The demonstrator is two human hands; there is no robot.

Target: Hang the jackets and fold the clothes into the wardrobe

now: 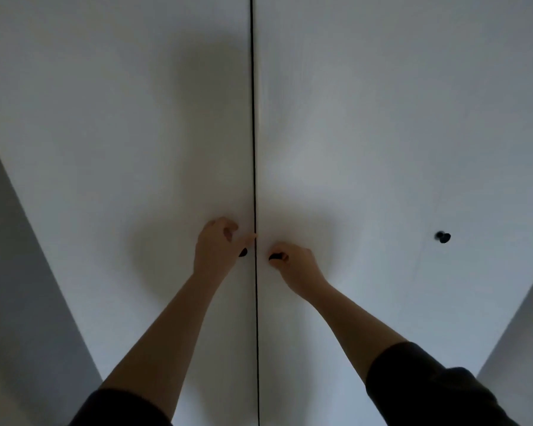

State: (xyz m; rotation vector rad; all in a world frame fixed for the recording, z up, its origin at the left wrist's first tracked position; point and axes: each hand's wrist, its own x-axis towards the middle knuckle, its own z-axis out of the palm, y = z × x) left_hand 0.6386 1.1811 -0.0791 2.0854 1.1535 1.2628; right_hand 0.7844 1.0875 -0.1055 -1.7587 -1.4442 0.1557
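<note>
Two white wardrobe doors fill the view, the left door [120,133] and the right door [382,133], closed with a thin dark gap [253,118] between them. My left hand [216,247] is at the left door's small black knob [243,252], fingers curled and partly apart, one fingertip touching the gap. My right hand [293,262] is closed around the right door's black knob [275,257]. No jackets or clothes are in view.
A third black knob [443,237] sits further right on the white front. Grey wall or floor shows at the lower left [19,287] and the lower right [523,318]. Dark sleeves cover both upper arms.
</note>
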